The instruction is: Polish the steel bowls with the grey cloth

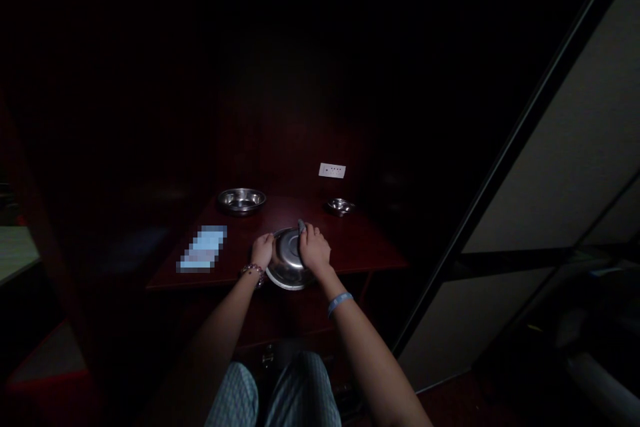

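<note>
A shiny metal bowl (285,255) is tilted at the table's front edge, its rounded underside facing me. My left hand (263,250) is closed on the bowl's left rim. My right hand (315,248) presses on the bowl's right side, fingers closed over a small grey cloth (301,225), most of which is hidden under the palm. Farther back on the dark red table (295,210) stand a wide metal bowl (242,201) at the left and a smaller metal dish (341,206) at the right.
A blurred, bright phone-like rectangle (203,249) lies on the table's left side. On the back wall is a white socket plate (332,171). My knees (300,387) are below the table edge. A pale panel (555,127) with a dark frame stands at the right.
</note>
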`<state>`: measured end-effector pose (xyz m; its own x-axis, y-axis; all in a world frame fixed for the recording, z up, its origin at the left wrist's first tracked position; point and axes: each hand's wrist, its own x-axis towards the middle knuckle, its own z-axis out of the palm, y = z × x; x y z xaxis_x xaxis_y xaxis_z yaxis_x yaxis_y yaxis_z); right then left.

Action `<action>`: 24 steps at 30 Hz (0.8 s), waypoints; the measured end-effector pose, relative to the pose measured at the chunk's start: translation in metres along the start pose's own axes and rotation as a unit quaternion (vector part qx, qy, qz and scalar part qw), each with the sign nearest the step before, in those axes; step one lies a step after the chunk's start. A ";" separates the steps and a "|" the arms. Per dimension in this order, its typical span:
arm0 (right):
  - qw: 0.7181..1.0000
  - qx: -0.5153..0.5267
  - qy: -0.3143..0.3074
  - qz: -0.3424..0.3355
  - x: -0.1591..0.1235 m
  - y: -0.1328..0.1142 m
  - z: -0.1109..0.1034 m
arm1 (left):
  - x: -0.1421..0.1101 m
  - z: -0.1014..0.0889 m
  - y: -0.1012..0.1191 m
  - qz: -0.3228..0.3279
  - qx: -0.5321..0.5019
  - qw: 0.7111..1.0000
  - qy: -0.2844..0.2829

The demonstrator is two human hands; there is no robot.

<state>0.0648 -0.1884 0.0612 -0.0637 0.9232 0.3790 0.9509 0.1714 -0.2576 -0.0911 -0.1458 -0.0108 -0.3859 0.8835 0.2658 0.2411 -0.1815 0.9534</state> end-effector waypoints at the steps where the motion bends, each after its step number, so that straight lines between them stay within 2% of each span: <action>1: 1.000 0.008 0.015 -0.004 -0.004 0.002 0.003 | -0.001 -0.001 0.001 -0.009 -0.004 1.000 -0.004; 6: 0.992 0.059 0.102 -0.038 -0.023 0.014 0.022 | -0.001 -0.003 0.003 -0.016 0.002 1.000 -0.015; 12: 0.984 0.072 0.153 -0.065 -0.045 0.023 0.038 | -0.002 -0.003 0.003 -0.018 -0.017 1.000 -0.004; 18: 0.988 0.003 0.119 -0.095 -0.071 0.008 0.038 | -0.006 -0.003 0.009 -0.021 -0.022 0.999 0.017; 24: 0.977 -0.012 0.094 -0.192 -0.100 -0.019 0.052 | -0.003 -0.005 0.006 -0.026 -0.068 0.997 0.016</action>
<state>0.0370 -0.2657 -0.0178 -0.3625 0.7125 0.6008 0.8749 0.4823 -0.0442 -0.0930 -0.1521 -0.0051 -0.4227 0.8798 0.2173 0.0978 -0.1941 0.9761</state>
